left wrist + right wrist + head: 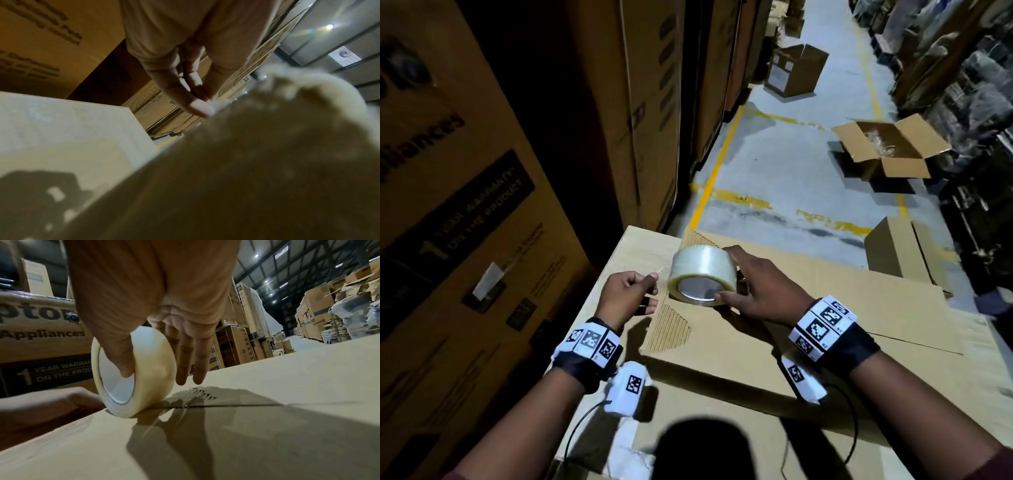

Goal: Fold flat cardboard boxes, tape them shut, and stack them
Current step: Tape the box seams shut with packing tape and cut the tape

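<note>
Right hand [753, 291] grips clear tape roll [702, 274], thumb in core, on edge atop cardboard box [825, 308] seam. Left hand [626, 294] pinches tape end just beside roll.

Dim warehouse light throughout. Ceiling lamps [265, 264] glow at one o'clock in the right wrist view; one flares at two o'clock in the left wrist view, where a blurred mass fills five o'clock. Hard shadows fall on the cardboard [267, 434]; edges bend.
</note>
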